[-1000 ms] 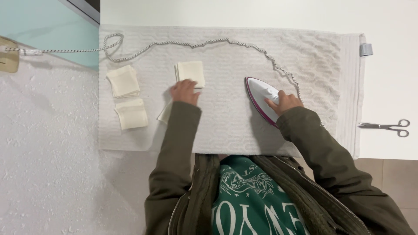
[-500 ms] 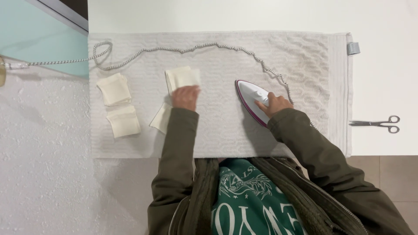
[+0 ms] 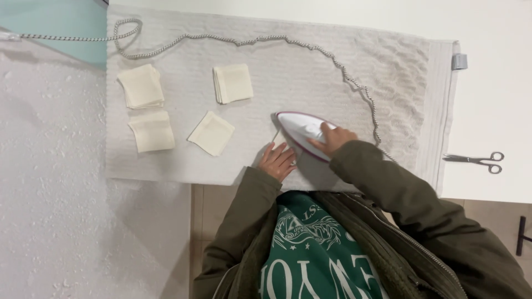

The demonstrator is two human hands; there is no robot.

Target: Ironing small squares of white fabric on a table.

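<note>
Olive-green jacket sleeves fill the bottom of the frame, over a green top with white print. The left hand (image 3: 279, 161) lies flat in the lower middle, fingers spread on the white knobbly towel (image 3: 310, 72) that covers the worktop (image 3: 499, 111). Its grip holds nothing. Just beside it, to the right, the right hand (image 3: 331, 138) has its grip pressed around the handle of the small white iron with a purple edge (image 3: 299, 133). The iron sits flat on the towel near the middle of the frame, its pointed tip aimed up and left. A thin sliver of cream cloth peeks out at the iron's left edge.

A bit further left lies one cream fabric square (image 3: 211, 133), turned like a diamond. Two more folded cream squares (image 3: 145, 108) sit at the left edge of the towel, and a small stack of cream squares (image 3: 233, 83) lies above the middle.

A grey braided cord (image 3: 244, 40) runs from the iron up and across the top of the towel to the upper left. Silver scissors (image 3: 476, 160) rest on the white worktop at the right.
</note>
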